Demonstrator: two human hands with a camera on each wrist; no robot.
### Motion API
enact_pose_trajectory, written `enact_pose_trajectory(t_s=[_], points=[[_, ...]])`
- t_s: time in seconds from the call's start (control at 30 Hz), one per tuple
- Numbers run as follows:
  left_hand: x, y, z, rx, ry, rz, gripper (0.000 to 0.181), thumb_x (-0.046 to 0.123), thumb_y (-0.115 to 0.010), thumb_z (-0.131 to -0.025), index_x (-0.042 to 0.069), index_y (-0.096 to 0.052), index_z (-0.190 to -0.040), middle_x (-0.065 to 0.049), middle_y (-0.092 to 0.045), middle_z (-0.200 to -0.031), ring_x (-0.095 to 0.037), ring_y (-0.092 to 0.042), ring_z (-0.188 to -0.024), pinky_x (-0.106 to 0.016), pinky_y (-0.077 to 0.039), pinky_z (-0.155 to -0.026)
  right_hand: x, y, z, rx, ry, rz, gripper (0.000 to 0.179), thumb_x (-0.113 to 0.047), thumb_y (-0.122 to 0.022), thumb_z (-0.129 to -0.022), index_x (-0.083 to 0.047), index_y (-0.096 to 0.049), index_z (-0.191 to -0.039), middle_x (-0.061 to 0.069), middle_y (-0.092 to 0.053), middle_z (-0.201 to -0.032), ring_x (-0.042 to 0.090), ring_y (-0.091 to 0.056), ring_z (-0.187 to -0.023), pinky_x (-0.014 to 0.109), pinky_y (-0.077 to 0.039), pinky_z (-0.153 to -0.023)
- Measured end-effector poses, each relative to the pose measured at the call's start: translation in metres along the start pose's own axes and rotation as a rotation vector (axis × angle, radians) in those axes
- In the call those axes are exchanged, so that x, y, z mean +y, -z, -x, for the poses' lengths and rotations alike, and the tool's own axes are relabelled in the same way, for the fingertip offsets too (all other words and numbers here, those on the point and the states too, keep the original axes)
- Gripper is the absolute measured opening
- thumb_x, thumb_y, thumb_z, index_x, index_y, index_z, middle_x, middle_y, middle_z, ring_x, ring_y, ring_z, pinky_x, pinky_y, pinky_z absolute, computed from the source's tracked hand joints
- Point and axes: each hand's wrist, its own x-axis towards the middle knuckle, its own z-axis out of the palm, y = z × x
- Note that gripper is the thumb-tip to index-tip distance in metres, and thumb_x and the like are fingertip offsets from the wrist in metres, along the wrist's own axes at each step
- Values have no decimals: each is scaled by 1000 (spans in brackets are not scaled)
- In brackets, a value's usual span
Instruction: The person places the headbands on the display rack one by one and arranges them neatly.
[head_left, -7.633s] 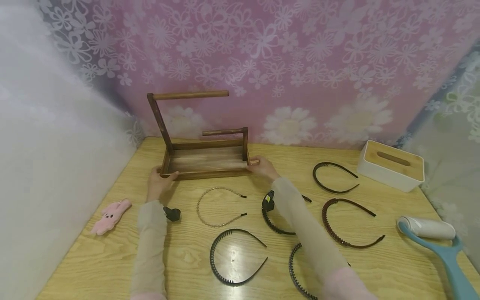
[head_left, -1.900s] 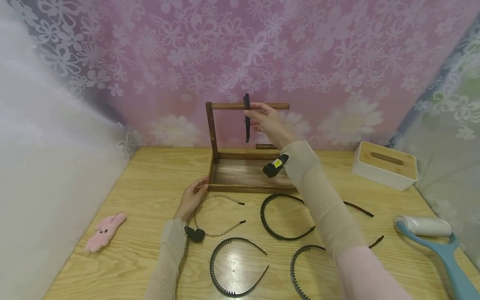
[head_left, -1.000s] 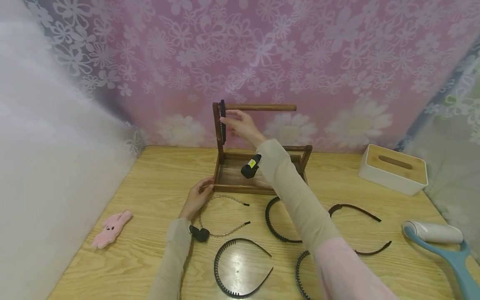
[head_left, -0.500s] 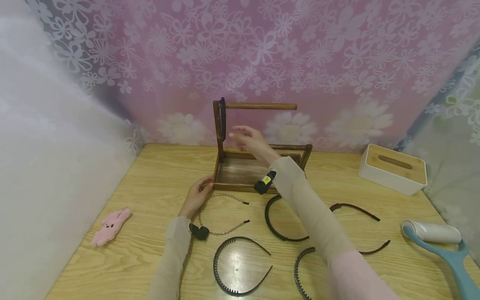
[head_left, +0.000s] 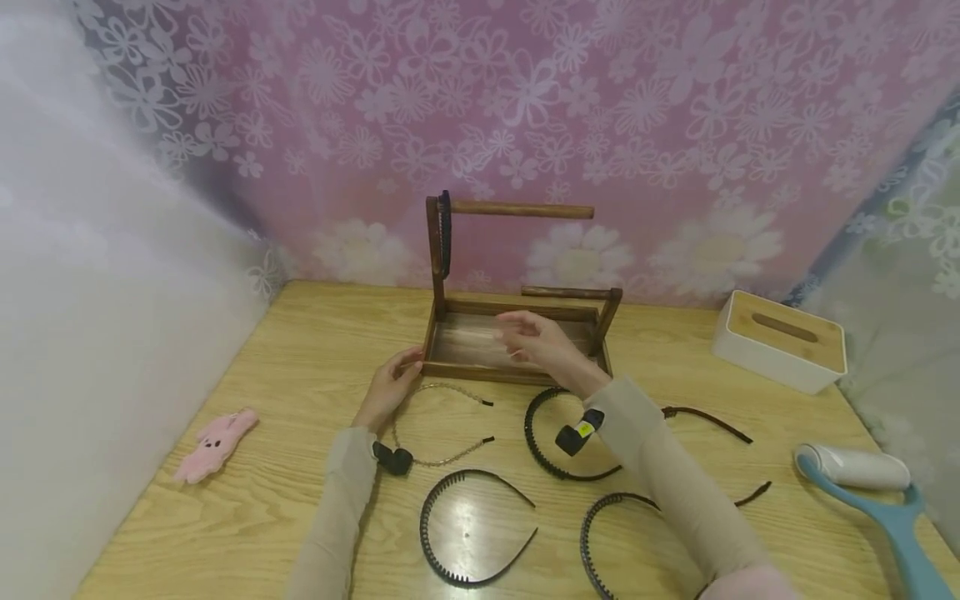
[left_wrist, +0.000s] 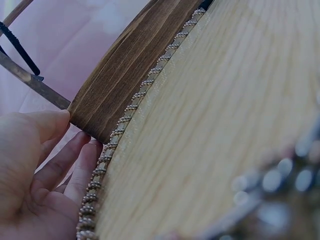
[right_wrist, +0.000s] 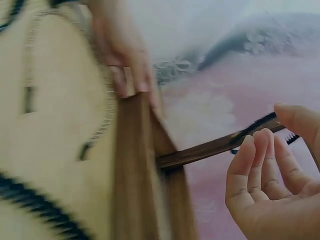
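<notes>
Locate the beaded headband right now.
In the head view, the beaded headband lies on the table, just right of the left hand, its open end facing right, between the wooden rack and a black toothed headband nearer the camera.

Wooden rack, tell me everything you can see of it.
The wooden rack, seemingly dark brown wood, stands upright on the table. Its base is a long, low-walled tray. At the left, a taller post carries an upper bar pointing right; at the right, a shorter post carries a lower bar pointing left. A black headband hangs on the upper bar near its post. The left hand holds the tray's front left corner; the right hand partly hides the tray.
</notes>
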Motion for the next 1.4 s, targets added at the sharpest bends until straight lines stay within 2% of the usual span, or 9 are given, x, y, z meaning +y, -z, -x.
enact_pose_trajectory(t_s=[0.1,0.2,0.37,0.57,0.87,0.97,1.1,1.3,1.4], points=[[14,1,7,-15,13,6,43,17,-52,-102,6,-47,-143,-18,-49,-145,-35,-47,-132,-47,-40,-110,18,1,18,-48,-17,31,49,-25,-63,-96,-12,-47,-141,19,-56,-131,30,-58,-107,49,-49,-98],[28,2,14,-28,23,8,43,14,-51,-102,2,-46,-143,-20,-48,-146,-36,-46,-133,-47,-39,-111,37,3,38,-117,-18,61,52,-23,-63,-96,-4,-44,-142,19,-59,-124,33,-59,-108,47,-51,-94],[28,1,14,-30,22,13,43,14,-51,-102,2,-45,-144,-20,-47,-146,-36,-45,-134,-48,-39,-111,63,8,65,-200,-19,123,51,-20,-60,-97,5,-43,-139,12,-64,-110,22,-61,-95,38,-53,-85],[30,1,14,-33,20,12,43,13,-50,-103,2,-45,-144,-20,-46,-147,-36,-46,-133,-48,-39,-111,82,10,82,-198,-13,228,45,-19,-64,-94,7,-52,-128,13,-65,-104,15,-61,-91,29,-52,-77],[30,-1,14,-11,17,-19,42,12,-49,-103,-1,-45,-143,-23,-48,-144,-37,-48,-130,-47,-41,-108,87,3,102,-175,53,459,42,-13,-74,-85,5,-58,-120,5,-60,-89,8,-50,-73,20,-43,-61],[20,-1,9,7,21,-2,41,12,-50,-102,1,-47,-142,-22,-49,-144,-37,-48,-130,-47,-41,-108,88,1,106,-191,62,518,45,-10,-75,-84,6,-56,-121,3,-56,-88,6,-46,-72,19,-42,-61],[5,-2,1,37,13,34,40,14,-52,-102,3,-50,-140,-19,-49,-144,-35,-49,-131,-47,-41,-110,88,-1,107,-200,67,538,45,-4,-74,-82,6,-56,-121,2,-55,-88,6,-45,-72,18,-41,-61],[2,-5,0,65,2,39,40,14,-53,-101,3,-50,-140,-18,-51,-143,-33,-51,-130,-41,-44,-108,87,-3,107,-196,76,552,41,-3,-73,-82,5,-58,-119,2,-56,-87,6,-46,-72,18,-42,-62],[1,-7,-1,66,-5,44,42,13,-53,-101,2,-48,-141,-19,-50,-145,-34,-51,-131,-33,-46,-105,87,-4,107,-191,84,553,38,-3,-72,-82,5,-58,-117,2,-56,-86,5,-46,-71,18,-42,-60]])
